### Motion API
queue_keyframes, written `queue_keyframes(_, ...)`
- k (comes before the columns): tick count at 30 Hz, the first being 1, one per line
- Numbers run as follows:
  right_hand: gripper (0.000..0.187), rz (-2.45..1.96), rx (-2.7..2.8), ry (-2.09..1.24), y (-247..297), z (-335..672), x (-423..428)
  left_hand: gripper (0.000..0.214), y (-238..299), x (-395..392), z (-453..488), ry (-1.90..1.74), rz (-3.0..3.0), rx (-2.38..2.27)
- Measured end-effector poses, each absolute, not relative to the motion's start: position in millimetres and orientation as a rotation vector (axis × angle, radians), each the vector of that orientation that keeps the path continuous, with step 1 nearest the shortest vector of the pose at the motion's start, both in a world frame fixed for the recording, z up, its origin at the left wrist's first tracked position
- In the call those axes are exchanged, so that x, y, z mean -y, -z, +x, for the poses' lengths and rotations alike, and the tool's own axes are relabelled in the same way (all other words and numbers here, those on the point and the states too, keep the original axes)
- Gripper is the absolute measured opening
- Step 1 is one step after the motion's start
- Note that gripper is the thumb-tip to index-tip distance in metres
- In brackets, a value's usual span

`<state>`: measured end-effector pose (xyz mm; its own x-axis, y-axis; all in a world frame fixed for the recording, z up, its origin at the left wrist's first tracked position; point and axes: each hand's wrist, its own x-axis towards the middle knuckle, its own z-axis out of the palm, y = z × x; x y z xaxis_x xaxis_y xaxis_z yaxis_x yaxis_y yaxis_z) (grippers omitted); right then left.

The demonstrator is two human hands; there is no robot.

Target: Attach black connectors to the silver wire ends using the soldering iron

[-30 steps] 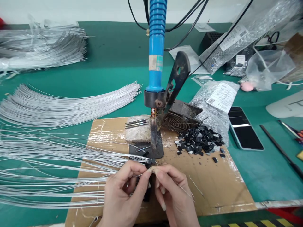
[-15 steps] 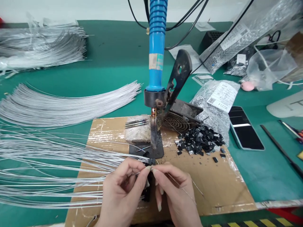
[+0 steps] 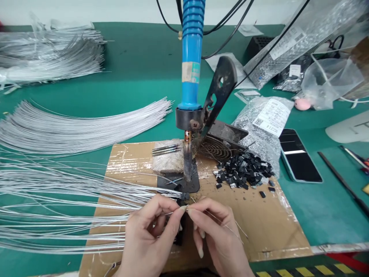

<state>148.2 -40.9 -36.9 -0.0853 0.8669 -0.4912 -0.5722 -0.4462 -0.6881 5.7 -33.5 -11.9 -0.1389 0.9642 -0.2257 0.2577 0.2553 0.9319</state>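
Observation:
My left hand closes thumb and index finger on a thin wire in front of the heating tool. Just to its right, my right hand pinches the wire too, and thin strands trail out past its fingers. The fingertips nearly meet, and the exact point of the grip is too small to make out. Behind them, many silver-white wires come in from the left, some ending at small black pieces. A dark block under my hands is mostly hidden.
A blue-handled heating tool points down over the cardboard. Right of it are a fan, a heap of black pieces and a phone. A wire bundle lies at left on the green mat.
My right hand has shifted slightly right and down, leaving a small gap between the two hands' fingertips. My left hand has hardly moved.

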Motion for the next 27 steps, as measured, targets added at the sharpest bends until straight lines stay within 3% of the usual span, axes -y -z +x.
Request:
queue_keyframes(23, 0.029, -1.129, 0.225, -1.712, 32.1, 135.9, 48.3, 0.015, 28.7, 42.3, 7.5, -1.014, 1.228, -1.653)
queue_keyframes(27, 0.023, -1.225, 0.46, -1.572, 33.4, 148.2, 48.5, 0.014, 22.6, 38.8, 8.6, -1.019, 1.156, -1.675)
